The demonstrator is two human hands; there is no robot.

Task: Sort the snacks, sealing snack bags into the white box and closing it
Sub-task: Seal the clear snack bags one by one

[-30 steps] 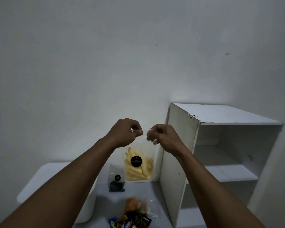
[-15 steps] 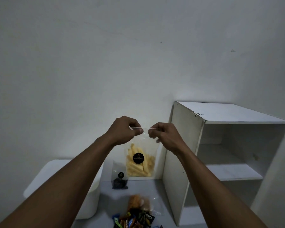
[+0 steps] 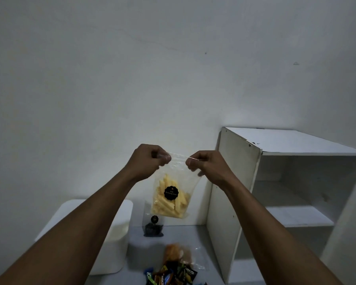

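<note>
Over on the far left, the white box (image 3: 119, 247) sits on the desk (image 3: 185, 235), partly hidden behind the left forearm. Moving in, the left hand (image 3: 150, 161) pinches one top corner of the clear snack bag (image 3: 171, 194), fingers curled. The bag hangs in the air above the desk, with yellow sticks settled at its bottom behind a round black label. Below it, a small bag of dark bits (image 3: 153, 226) stands upright, and a heap of coloured wrapped snacks (image 3: 173, 272) lies at the near edge. The right hand (image 3: 206, 165) pinches the other top corner, with the bag's mouth stretched taut between the two hands. At far right stands a white shelf unit (image 3: 234, 182).
</note>
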